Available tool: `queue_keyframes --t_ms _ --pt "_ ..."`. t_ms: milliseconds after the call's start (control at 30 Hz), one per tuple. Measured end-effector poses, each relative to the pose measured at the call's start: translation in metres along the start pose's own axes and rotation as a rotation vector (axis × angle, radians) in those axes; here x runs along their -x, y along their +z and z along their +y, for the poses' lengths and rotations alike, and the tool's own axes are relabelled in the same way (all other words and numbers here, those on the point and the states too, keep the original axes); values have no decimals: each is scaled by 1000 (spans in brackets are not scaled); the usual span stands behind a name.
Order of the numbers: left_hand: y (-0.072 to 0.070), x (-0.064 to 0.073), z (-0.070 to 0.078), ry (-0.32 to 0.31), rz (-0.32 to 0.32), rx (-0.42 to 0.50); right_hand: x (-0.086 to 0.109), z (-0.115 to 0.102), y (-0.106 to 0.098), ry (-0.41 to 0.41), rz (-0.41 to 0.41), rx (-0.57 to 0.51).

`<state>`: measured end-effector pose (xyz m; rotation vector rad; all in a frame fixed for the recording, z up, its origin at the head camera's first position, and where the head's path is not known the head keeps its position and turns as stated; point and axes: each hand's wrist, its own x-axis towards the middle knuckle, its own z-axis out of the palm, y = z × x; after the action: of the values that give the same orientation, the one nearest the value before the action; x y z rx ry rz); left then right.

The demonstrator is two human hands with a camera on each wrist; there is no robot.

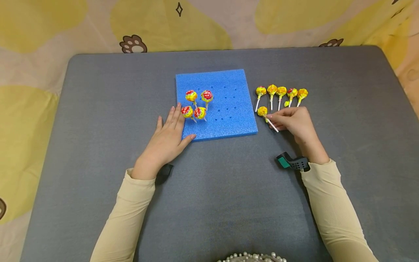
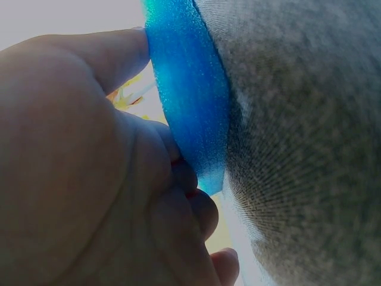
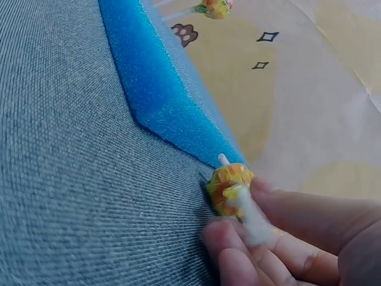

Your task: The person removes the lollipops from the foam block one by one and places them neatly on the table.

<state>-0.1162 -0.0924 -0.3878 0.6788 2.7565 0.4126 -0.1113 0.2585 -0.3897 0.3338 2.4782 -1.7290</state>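
Note:
My right hand [image 1: 292,122] pinches a yellow-wrapped lollipop [image 1: 262,111] between thumb and fingers, just right of the blue foam board [image 1: 226,123]. Its white stick slants down toward me, and in the right wrist view the candy head [image 3: 229,189] shows at the fingertips. On the board's left edge my left hand [image 1: 167,136] rests with straight fingers, its thumb at the front edge. Several red-and-yellow lollipops [image 1: 207,96] stand in the left part of the board, sticks down. Rows of small holes show across the rest of it.
To the right of the board, several lollipops [image 1: 282,91] lie in a row on the grey table [image 1: 216,189], heads pointing away from me. A patterned yellow cloth [image 1: 203,25] hangs behind the table's far edge. Dark wrist devices [image 1: 292,162] sit at both wrists.

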Motion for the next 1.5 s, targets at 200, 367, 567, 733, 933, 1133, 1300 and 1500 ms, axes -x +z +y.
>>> queue_keyframes --t_ms 200,367,567,733,933,1133,1300,1500 --pt "0 0 0 -2 -6 -1 0 -1 0 13 -65 27" --pt "0 0 0 -3 -8 0 0 0 0 9 -76 50" --pt "0 1 0 -4 -5 2 1 -1 -1 4 -77 22" --pt "0 1 1 0 -1 6 2 -3 2 21 -81 21" --pt "0 1 1 -6 0 3 6 -8 8 30 -138 125" --pt "1 0 1 -12 -8 -1 8 -11 9 19 -126 236" --pt "1 0 1 -12 -8 -1 8 -11 5 3 -114 319" --pt "1 0 1 -8 0 1 9 -13 -1 10 -129 296"
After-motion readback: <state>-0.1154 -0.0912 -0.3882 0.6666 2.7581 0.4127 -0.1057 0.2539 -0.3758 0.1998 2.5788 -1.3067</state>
